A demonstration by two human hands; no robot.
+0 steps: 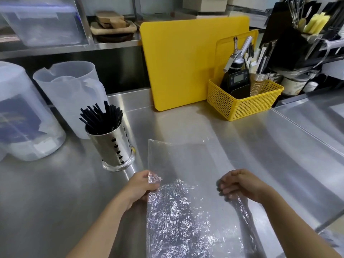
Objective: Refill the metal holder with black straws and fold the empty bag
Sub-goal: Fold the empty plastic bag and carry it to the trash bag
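On steel counter point(214, 131), crinkled clear bag point(178, 202).

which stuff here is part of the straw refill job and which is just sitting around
Part of the job:
metal holder
black straws standing in it
clear bag, held by left hand and right hand

Just sitting around:
yellow basket
yellow cutting boards
plastic pitchers
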